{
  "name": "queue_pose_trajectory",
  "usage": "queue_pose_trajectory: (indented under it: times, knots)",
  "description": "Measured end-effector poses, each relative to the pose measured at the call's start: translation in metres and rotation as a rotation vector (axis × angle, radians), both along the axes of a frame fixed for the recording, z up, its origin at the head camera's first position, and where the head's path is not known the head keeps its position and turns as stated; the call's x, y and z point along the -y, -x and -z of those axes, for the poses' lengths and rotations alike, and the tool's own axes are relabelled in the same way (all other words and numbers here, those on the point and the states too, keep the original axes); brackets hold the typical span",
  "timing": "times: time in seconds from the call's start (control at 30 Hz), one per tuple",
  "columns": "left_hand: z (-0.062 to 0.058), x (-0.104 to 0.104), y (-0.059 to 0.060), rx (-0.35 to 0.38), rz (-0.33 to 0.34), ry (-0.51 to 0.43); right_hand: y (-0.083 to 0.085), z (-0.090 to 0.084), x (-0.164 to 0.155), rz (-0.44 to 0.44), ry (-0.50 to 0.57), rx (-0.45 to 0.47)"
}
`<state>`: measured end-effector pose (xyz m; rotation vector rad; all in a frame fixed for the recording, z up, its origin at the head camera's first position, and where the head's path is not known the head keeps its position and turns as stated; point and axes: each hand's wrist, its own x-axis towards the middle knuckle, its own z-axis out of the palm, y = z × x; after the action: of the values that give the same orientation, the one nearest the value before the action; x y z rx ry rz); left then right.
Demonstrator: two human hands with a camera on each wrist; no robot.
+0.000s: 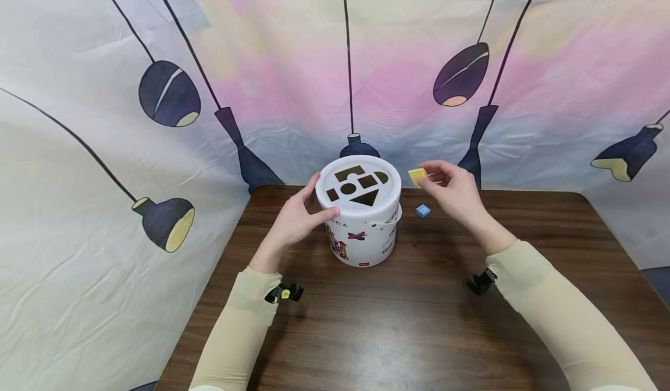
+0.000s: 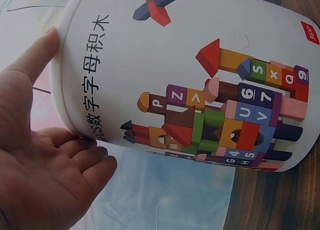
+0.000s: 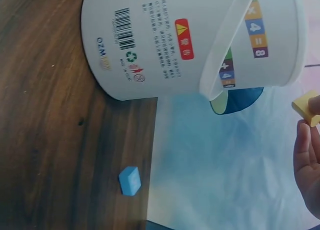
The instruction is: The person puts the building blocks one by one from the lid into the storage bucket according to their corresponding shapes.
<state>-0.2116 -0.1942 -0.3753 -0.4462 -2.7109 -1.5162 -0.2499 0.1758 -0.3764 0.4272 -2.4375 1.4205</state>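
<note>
A white bucket point(image 1: 361, 240) of toy blocks stands upright on the table, its white lid point(image 1: 325, 177) pierced by several shaped holes. My left hand point(image 1: 295, 219) holds the bucket at the lid's left rim, thumb at the near edge and fingers farther round the side. To the right of the lid, my right hand point(image 1: 455, 190) pinches a small yellow block point(image 1: 417, 176) between thumb and fingers, raised above the table and apart from the bucket. The right wrist view shows the yellow block point(image 3: 304, 107) at its right edge. A small blue block point(image 1: 423, 210) lies on the table below the right hand.
The bucket's white handle point(image 1: 389, 222) hangs down on its right side. The brown wooden table point(image 1: 398, 327) ends just behind the bucket, where a printed cloth backdrop point(image 1: 293, 65) with lamp pictures hangs.
</note>
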Motion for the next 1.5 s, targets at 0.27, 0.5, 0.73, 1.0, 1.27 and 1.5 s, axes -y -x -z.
queue_pose_trajectory:
  times: [0.27, 0.5, 0.73, 1.0, 1.27, 1.5]
  knots:
    - [-0.001, 0.0, 0.0, 0.004, 0.004, 0.006, 0.002, -0.012, 0.012, -0.022, 0.011, -0.014]
    - [0.0, 0.0, 0.002, 0.004, 0.015, -0.025, 0.003, -0.023, 0.025, -0.053, 0.017, -0.033]
    - [-0.001, 0.001, 0.002, -0.003, 0.018, -0.02, 0.004, -0.03, 0.038, -0.082, 0.016, -0.019]
    - [0.0, -0.001, 0.001, 0.004, 0.009, 0.0, 0.007, -0.031, 0.048, -0.09, -0.035, 0.012]
    - [0.001, 0.0, 0.001, 0.002, 0.005, 0.011, 0.01, -0.035, 0.051, -0.067, -0.098, 0.038]
    - [0.001, 0.001, 0.001, 0.004, 0.002, 0.003, 0.012, -0.041, 0.053, -0.06, -0.159, 0.051]
